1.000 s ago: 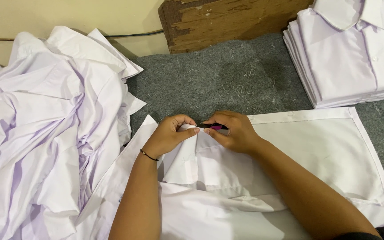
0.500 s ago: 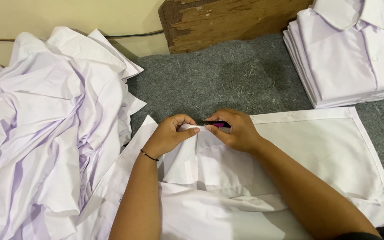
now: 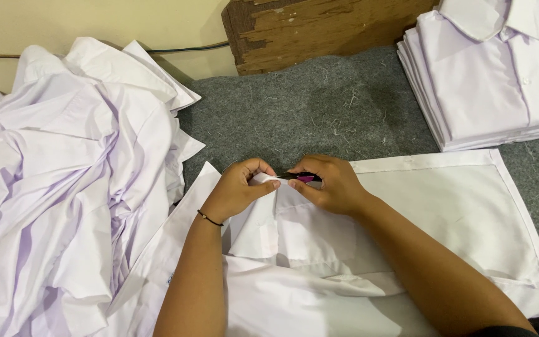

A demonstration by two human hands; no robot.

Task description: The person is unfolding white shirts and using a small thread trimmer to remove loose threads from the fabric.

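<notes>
A white shirt [image 3: 444, 218] lies spread on the grey felt surface [image 3: 319, 112] in front of me. My left hand [image 3: 235, 190] pinches a fold of the shirt's fabric near its upper edge, fingers closed on the cloth. My right hand [image 3: 329, 184] is right beside it, almost touching, and grips a small tool with a pink and black handle [image 3: 304, 178] against the same fold. A thin dark band circles my left wrist.
A heap of crumpled white shirts [image 3: 63, 181] fills the left side. A neat stack of folded white shirts [image 3: 494, 75] sits at the back right. A worn wooden block [image 3: 319, 28] stands at the back against the cream wall, with a cable along it.
</notes>
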